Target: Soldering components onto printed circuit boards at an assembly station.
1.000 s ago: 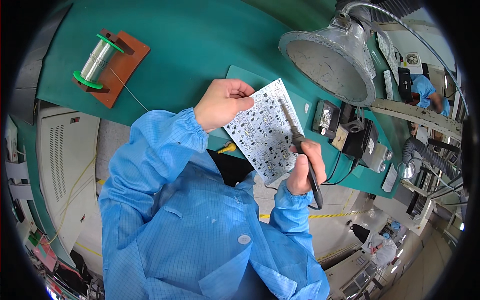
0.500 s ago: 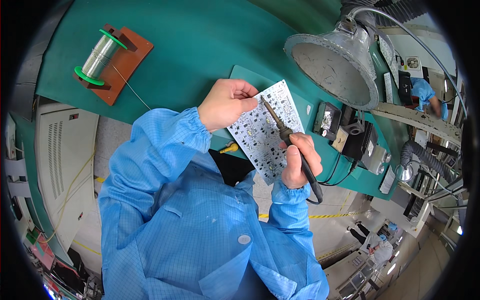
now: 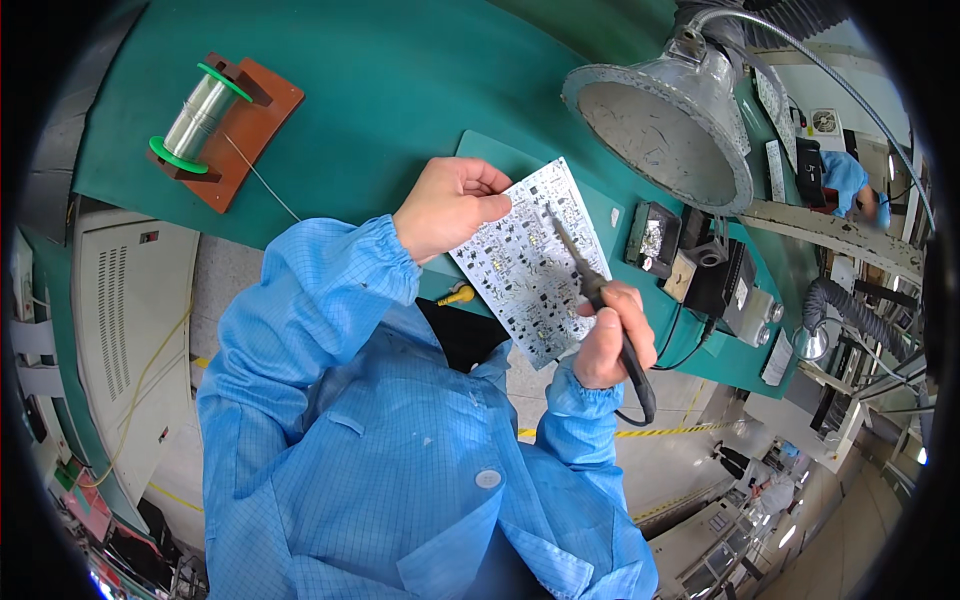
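Note:
A white circuit board dotted with small dark parts is tilted over the front edge of the green bench. My left hand pinches its upper left edge, thumb on top and fingers partly hidden. Wrapped round the dark handle of a soldering iron is my right hand, over the board's right side. The iron's tip points up and left across the board's upper part; whether it touches cannot be made out. From a solder wire spool with green rims, on a brown stand, a thin wire runs toward my left sleeve.
A large grey fume hood hangs at the upper right. Below it are a black tray with bright scraps and a black soldering station with a cable. A yellow plug lies by the bench edge. Other people are in the background at right.
My right hand has moved right and slightly down with the soldering iron, so its tip has drawn away from my left fingertips. My left hand and the board have barely shifted.

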Demonstrator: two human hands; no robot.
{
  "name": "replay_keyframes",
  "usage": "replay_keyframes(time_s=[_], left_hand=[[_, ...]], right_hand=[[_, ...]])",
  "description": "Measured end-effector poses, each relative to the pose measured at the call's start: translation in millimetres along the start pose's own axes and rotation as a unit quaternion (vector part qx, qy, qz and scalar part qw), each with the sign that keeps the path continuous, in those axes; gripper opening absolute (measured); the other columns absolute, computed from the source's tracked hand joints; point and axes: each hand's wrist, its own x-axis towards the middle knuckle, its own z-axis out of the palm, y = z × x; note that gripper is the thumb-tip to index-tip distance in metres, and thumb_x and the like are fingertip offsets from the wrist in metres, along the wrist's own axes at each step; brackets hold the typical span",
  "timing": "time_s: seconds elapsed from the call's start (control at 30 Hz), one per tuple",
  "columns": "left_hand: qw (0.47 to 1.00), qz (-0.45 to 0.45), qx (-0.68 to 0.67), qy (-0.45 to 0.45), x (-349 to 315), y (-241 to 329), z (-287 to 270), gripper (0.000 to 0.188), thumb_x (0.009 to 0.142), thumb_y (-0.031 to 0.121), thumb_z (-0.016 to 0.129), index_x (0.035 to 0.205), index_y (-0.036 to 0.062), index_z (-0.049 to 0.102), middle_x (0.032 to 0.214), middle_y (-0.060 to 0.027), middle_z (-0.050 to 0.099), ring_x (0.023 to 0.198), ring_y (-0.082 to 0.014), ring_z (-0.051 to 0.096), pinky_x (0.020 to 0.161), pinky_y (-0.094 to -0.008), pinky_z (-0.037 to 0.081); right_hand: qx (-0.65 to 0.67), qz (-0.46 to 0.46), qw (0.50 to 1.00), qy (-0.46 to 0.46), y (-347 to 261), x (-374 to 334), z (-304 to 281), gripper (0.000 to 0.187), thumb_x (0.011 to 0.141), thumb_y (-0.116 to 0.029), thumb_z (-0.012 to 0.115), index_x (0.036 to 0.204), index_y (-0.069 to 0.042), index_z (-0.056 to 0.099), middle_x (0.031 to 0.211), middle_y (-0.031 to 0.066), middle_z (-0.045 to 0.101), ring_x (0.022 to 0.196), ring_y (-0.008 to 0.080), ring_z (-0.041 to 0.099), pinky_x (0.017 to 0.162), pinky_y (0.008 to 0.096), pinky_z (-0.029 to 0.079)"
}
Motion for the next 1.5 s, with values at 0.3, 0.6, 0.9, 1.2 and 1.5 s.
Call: replay_keyframes(time_s=[0.3,0.6,0.9,1.2,1.5], left_hand=[[0.996,0.020,-0.083,0.005,-6,1,-1,0.033,0.082,-0.002,0.060,0.113,-0.0105,0.056,0.103,-0.0168,0.065,0.090,-0.0188,0.063,0.080,-0.0287,0.051],[0.982,0.176,-0.054,-0.044,-59,56,26,0.029,0.083,-0.005,0.055,0.111,-0.0113,0.056,0.105,-0.0177,0.063,0.089,-0.0177,0.063,0.078,-0.0292,0.052],[0.860,0.427,0.217,-0.178,-90,96,36,0.030,0.074,-0.008,0.058,0.103,-0.0058,0.061,0.119,-0.0283,0.053,0.096,-0.0312,0.063,0.080,-0.0371,0.053],[0.791,0.493,0.344,-0.113,-86,92,37,0.040,0.067,-0.004,0.073,0.105,-0.0058,0.061,0.118,-0.0252,0.055,0.099,-0.0298,0.062,0.083,-0.0382,0.053],[0.769,0.515,0.373,-0.061,-80,94,34,0.048,0.069,0.016,0.080,0.107,-0.0053,0.060,0.116,-0.0231,0.057,0.102,-0.0313,0.061,0.085,-0.0383,0.050]], right_hand=[[-0.263,0.105,0.950,0.131,46,-39,-39,0.029,0.092,-0.010,0.048,0.116,0.006,0.054,0.110,0.0181,0.059,0.096,0.0228,0.059,0.090,0.0337,0.044],[-0.011,0.078,0.990,0.113,13,-23,-52,0.043,0.082,-0.006,0.063,0.121,0.004,0.049,0.119,0.0203,0.057,0.108,0.0270,0.057,0.098,0.0393,0.040],[-0.079,-0.003,0.997,0.022,-6,-7,-53,0.042,0.070,0.005,0.070,0.109,0.000,0.054,0.107,0.0178,0.059,0.098,0.0259,0.058,0.087,0.0352,0.046],[-0.110,-0.075,0.975,0.180,16,-26,-31,0.027,0.085,-0.008,0.059,0.110,-0.007,0.048,0.107,0.0193,0.054,0.094,0.0294,0.059,0.080,0.0364,0.051],[-0.139,-0.083,0.963,0.215,30,-29,-40,0.033,0.078,-0.012,0.070,0.103,-0.005,0.048,0.101,0.0208,0.056,0.091,0.0308,0.059,0.079,0.0392,0.047]])
